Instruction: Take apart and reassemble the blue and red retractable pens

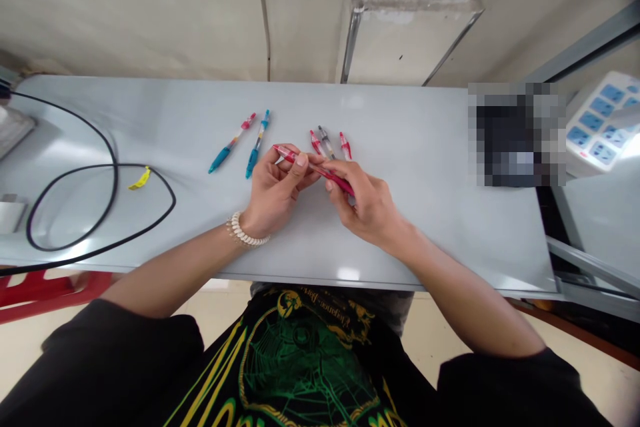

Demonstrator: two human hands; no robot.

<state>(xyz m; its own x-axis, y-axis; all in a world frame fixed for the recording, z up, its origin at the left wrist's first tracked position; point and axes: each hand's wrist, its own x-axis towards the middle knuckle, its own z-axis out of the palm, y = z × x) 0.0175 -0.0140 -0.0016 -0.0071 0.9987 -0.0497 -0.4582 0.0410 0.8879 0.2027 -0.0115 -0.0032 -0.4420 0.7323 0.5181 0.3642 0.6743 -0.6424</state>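
Both my hands hold one red pen [315, 167] just above the grey table [425, 213]. My left hand [275, 190], with a bead bracelet on its wrist, pinches the pen's clear clip end. My right hand [365, 200] grips its red barrel end. Just behind my hands three pens lie side by side: a red one [316, 141], a grey one [326, 141] and another red one [345, 145]. Further left lie two blue pens [231, 143] [258, 143], parallel to each other.
A black cable [100, 213] loops over the table's left part, with a small yellow tag [141, 179] on it. A white power strip [603, 123] and a blurred dark object [517, 137] sit at the right. A red stool [40, 290] stands below left.
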